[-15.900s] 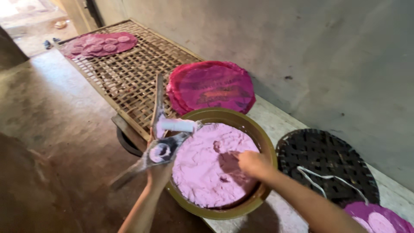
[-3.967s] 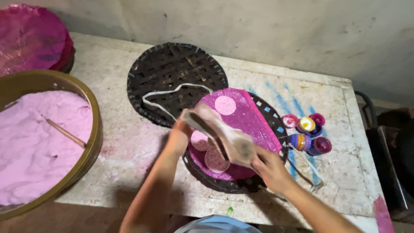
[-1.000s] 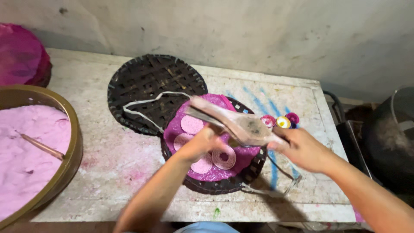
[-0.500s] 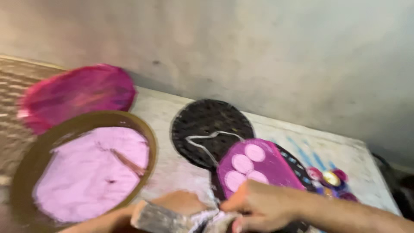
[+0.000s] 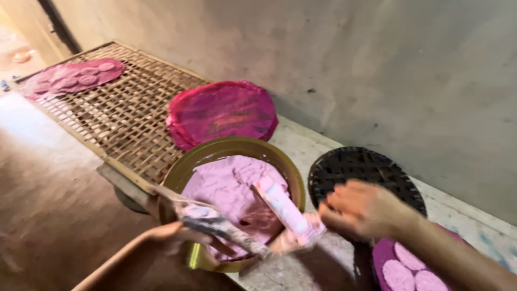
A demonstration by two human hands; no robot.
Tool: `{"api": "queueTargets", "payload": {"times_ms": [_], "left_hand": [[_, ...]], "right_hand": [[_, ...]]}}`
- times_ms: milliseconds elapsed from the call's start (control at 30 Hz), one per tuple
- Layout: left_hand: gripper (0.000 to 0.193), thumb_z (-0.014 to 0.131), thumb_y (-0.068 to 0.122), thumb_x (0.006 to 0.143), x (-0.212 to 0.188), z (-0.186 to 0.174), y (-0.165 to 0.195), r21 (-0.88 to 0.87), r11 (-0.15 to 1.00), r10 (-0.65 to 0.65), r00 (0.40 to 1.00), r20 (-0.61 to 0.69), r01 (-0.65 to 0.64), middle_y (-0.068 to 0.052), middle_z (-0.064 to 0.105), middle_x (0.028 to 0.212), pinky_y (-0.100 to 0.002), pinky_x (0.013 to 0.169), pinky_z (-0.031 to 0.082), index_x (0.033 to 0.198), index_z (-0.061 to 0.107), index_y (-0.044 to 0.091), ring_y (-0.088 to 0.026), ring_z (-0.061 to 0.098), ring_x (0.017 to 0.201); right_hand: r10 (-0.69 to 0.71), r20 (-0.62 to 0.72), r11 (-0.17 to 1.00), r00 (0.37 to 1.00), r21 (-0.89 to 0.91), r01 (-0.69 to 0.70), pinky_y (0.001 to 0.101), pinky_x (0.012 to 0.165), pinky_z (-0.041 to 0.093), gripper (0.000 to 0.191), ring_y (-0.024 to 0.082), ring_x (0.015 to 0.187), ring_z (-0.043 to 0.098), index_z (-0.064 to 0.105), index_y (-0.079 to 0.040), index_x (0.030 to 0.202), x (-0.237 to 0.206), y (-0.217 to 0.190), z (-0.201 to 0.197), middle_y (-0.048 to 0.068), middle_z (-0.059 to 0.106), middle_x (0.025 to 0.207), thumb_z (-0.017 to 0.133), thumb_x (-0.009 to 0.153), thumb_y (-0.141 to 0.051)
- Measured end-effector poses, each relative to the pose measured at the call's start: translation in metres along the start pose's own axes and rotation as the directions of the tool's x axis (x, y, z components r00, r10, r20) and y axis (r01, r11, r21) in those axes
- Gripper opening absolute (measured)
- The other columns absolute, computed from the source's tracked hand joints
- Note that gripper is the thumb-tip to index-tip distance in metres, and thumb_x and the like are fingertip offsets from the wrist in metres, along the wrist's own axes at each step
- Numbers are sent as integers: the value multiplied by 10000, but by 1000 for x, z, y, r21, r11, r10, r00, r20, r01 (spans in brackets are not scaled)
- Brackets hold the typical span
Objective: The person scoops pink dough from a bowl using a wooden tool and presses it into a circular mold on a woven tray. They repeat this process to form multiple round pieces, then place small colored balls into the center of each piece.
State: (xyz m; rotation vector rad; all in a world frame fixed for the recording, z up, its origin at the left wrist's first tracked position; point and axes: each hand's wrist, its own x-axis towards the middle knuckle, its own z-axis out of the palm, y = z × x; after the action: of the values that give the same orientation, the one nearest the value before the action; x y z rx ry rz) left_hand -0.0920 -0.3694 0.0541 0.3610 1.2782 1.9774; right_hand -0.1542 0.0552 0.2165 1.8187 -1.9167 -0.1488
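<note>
My left hand [image 5: 175,234] grips one dark arm of a hinged wooden press [image 5: 231,231] held open over a brass-coloured bowl [image 5: 231,146] of pink dough [image 5: 226,183]. The press's other arm [image 5: 283,207], coated in pink, sticks up over the bowl's right side. My right hand [image 5: 366,210] hovers with curled fingers at the hinge end of the press, in front of a black woven mat [image 5: 361,164]. Blur hides whether its fingertips grip the press.
A magenta cloth with pale pink discs [image 5: 401,269] lies at the lower right on the stone slab [image 5: 301,140]. A stack of magenta cloths [image 5: 221,110] rests on a bamboo lattice rack [image 5: 118,113], with another disc-covered sheet [image 5: 70,75] at its far end. A grey wall [image 5: 350,64] runs behind.
My view has swung left from the disc-covered cloth to the dough bowl. The press has moved from over the cloth to over the bowl and now stands open.
</note>
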Motion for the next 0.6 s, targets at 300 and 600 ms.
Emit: {"api": "queueTargets", "payload": {"times_ms": [300, 600], "left_hand": [[249, 649, 224, 959, 34, -28, -33, 418, 857, 508, 621, -597, -301, -80, 697, 866, -321, 749, 584, 1089, 666, 12, -175, 683, 779], [450, 736, 4, 858, 19, -78, -53, 750, 564, 795, -20, -607, -346, -35, 692, 1059, -255, 816, 532, 1279, 579, 25, -107, 647, 923]], "right_hand": [[723, 227, 591, 652, 285, -755, 485, 790, 567, 630, 399, 981, 665, 504, -51, 1427, 96, -8, 186, 289, 521, 1399, 703, 911, -354], [564, 609, 442, 558, 348, -826, 494, 731, 563, 442, 394, 859, 719, 591, -204, 1352, 82, 3, 265, 195, 733, 927, 606, 911, -236]]}}
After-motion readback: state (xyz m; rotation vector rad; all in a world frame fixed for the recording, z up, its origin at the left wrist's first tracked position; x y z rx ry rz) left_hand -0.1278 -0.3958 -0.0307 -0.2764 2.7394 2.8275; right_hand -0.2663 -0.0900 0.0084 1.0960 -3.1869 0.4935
